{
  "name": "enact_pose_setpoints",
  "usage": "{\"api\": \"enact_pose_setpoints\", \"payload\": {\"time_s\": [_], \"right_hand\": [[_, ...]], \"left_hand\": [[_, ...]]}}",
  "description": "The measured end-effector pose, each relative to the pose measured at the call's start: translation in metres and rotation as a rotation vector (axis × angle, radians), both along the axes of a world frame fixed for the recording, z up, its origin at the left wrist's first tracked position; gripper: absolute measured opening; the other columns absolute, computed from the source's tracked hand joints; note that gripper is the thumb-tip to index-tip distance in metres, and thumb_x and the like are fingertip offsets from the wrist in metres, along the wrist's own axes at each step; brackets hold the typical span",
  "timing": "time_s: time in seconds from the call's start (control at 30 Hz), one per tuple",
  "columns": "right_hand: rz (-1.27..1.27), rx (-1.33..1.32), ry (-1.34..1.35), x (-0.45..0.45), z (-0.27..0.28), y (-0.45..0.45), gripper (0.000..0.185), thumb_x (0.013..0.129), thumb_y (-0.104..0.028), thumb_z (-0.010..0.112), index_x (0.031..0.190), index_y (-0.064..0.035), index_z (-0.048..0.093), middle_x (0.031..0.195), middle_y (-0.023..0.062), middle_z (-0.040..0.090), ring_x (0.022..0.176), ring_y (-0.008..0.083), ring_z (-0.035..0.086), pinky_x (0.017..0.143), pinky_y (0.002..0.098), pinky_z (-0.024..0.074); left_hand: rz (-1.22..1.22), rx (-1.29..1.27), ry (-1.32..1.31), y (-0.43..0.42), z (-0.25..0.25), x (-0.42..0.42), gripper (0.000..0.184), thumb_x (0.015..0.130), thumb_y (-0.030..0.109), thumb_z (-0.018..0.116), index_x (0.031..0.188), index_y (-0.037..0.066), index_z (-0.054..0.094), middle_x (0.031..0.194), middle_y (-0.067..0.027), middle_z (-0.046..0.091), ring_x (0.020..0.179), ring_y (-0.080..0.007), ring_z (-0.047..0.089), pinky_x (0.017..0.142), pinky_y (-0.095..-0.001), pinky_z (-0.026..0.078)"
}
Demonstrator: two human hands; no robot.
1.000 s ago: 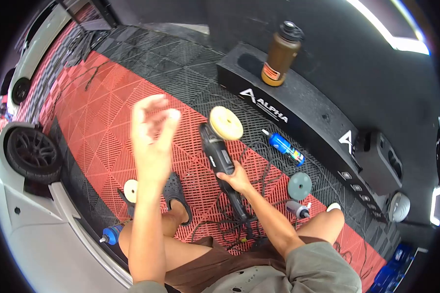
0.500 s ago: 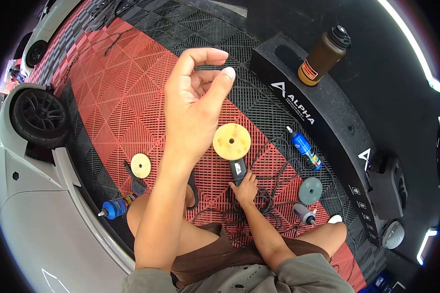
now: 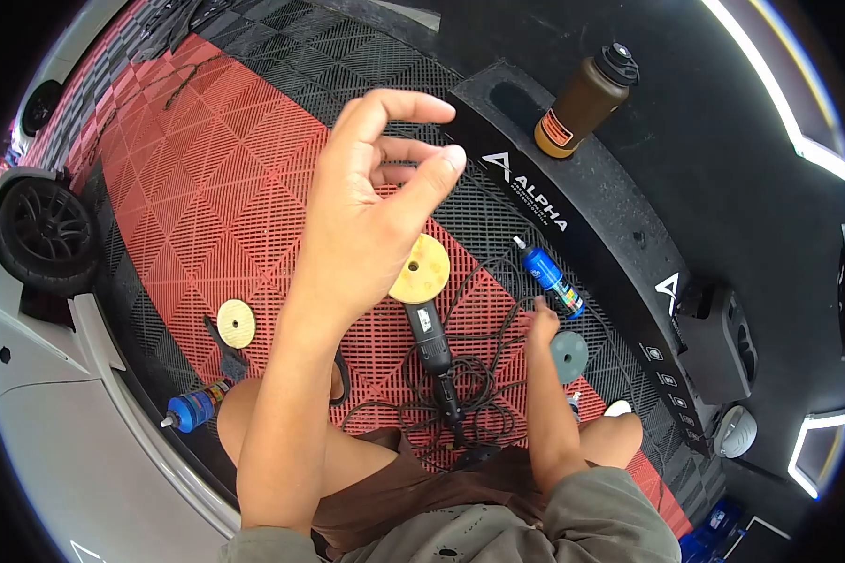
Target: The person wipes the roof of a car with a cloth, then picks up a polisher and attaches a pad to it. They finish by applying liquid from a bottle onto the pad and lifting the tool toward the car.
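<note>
My left hand is raised high in front of me, its curved fingers and thumb apart with nothing between them. Below and partly behind it, a polisher with a round yellow foam pad lies on the floor, its cord coiled around it. My right hand is off the polisher, just short of a blue bottle with a white nozzle. Its fingers are too small and blurred to read. Close below that hand is a round grey-green pad; a grey bottle is mostly hidden behind my right forearm.
At left lie another yellow pad and a second blue bottle, close to a light-coloured car. A black ledge curves along the right, with a brown drink bottle on it. Loose cable spreads over the red floor tiles.
My right hand has let go of the polisher and moved right toward the blue bottle. My left hand stays raised, its fingers slightly wider apart. The whole view has shifted a little.
</note>
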State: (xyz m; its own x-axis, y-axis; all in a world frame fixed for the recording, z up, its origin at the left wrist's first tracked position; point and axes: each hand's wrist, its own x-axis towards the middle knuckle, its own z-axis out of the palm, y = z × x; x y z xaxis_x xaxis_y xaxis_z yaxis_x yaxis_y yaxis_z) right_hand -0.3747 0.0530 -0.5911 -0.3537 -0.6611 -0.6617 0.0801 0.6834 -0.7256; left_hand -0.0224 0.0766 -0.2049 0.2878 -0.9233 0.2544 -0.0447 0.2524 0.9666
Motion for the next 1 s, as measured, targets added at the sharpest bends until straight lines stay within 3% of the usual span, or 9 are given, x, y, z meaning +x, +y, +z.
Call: {"api": "enact_pose_setpoints", "payload": {"time_s": [0.13,0.27,0.5,0.63,0.73,0.83,0.87,0.93,1.0], "right_hand": [[-0.565,0.13,-0.371,-0.015,-0.012,-0.048,0.095,0.066,-0.069,0.073,0.121,0.0038,0.046,0.115,0.0147,0.056,0.096,0.0305,0.058,0.083,0.0439,0.0505],[-0.576,0.157,-0.405,-0.055,-0.094,-0.091,0.086,0.06,-0.078,0.069,0.099,-0.0037,0.051,0.089,0.011,0.059,0.084,0.0292,0.061,0.075,0.0415,0.0557],[-0.578,-0.192,-0.618,-0.031,-0.008,-0.069,0.081,0.068,-0.043,0.077,0.129,-0.0038,0.042,0.13,0.018,0.045,0.119,0.0332,0.049,0.101,0.0478,0.0442],[-0.343,-0.72,-0.921,-0.005,0.093,-0.033,0.08,0.072,-0.056,0.075,0.124,-0.0031,0.045,0.111,0.0185,0.055,0.108,0.0344,0.056,0.095,0.0472,0.0488],[-0.065,-0.848,-1.368,-0.016,0.137,-0.057,0.077,0.076,-0.058,0.07,0.12,0.0002,0.046,0.104,0.0172,0.056,0.099,0.0298,0.058,0.089,0.0411,0.0516],[0.108,-0.892,-1.095,-0.01,0.223,-0.088,0.066,0.081,-0.044,0.069,0.122,0.0021,0.045,0.105,0.0175,0.056,0.1,0.0306,0.058,0.09,0.0427,0.0505],[0.151,-0.904,-0.915,-0.01,0.255,-0.098,0.064,0.081,-0.039,0.068,0.124,0.0022,0.045,0.105,0.0176,0.057,0.1,0.0312,0.058,0.091,0.0436,0.0501],[0.263,-0.98,-0.448,0.007,0.348,-0.091,0.064,0.081,-0.038,0.067,0.124,0.0037,0.044,0.107,0.0187,0.057,0.102,0.0313,0.058,0.092,0.0453,0.0487],[0.528,-1.362,-0.244,0.014,0.421,-0.074,0.061,0.086,-0.035,0.056,0.122,0.0137,0.046,0.108,0.0251,0.06,0.101,0.0341,0.06,0.095,0.0466,0.048]], "left_hand": [[-0.073,0.091,-0.078,0.01,-0.013,-0.006,0.026,0.088,0.008,0.064,0.112,0.003,0.056,0.104,-0.0015,0.06,0.09,-0.0063,0.057,0.08,-0.0226,0.046],[-0.124,0.144,-0.049,0.022,-0.026,-0.001,0.023,0.087,0.011,0.065,0.109,0.004,0.058,0.103,-0.0014,0.06,0.086,-0.009,0.059,0.078,-0.025,0.048],[-0.034,0.289,-0.233,0.018,-0.022,0.022,0.033,0.087,0.015,0.066,0.115,0.003,0.054,0.108,-0.0083,0.057,0.09,-0.014,0.061,0.08,-0.0286,0.05],[0.056,0.448,-0.583,0.006,-0.055,0.013,0.045,0.085,0.012,0.064,0.125,0.003,0.046,0.115,-0.0174,0.054,0.101,-0.0251,0.059,0.086,-0.0351,0.05],[0.397,0.372,-0.302,-0.002,-0.163,0.014,0.048,0.076,-0.002,0.058,0.123,-0.003,0.047,0.121,-0.0224,0.052,0.114,-0.0336,0.054,0.098,-0.039,0.043],[0.935,0.575,-0.119,0.058,-0.309,-0.001,0.044,0.074,-0.005,0.058,0.117,-0.006,0.048,0.104,-0.0194,0.054,0.1,-0.0316,0.055,0.09,-0.04,0.045],[0.865,0.733,-0.094,0.087,-0.355,-0.021,0.051,0.075,-0.004,0.059,0.124,-0.007,0.042,0.105,-0.0198,0.054,0.1,-0.029,0.056,0.089,-0.0395,0.045],[0.494,0.768,0.378,0.123,-0.372,-0.072,0.078,0.081,0.008,0.067,0.143,-0.004,0.02,0.133,-0.0243,0.041,0.123,-0.0301,0.045,0.1,-0.0401,0.04],[0.503,0.808,0.029,0.122,-0.393,-0.109,0.096,0.074,0.024,0.08,0.145,0.001,0.019,0.138,-0.0233,0.036,0.13,-0.038,0.039,0.107,-0.0455,0.034]]}}
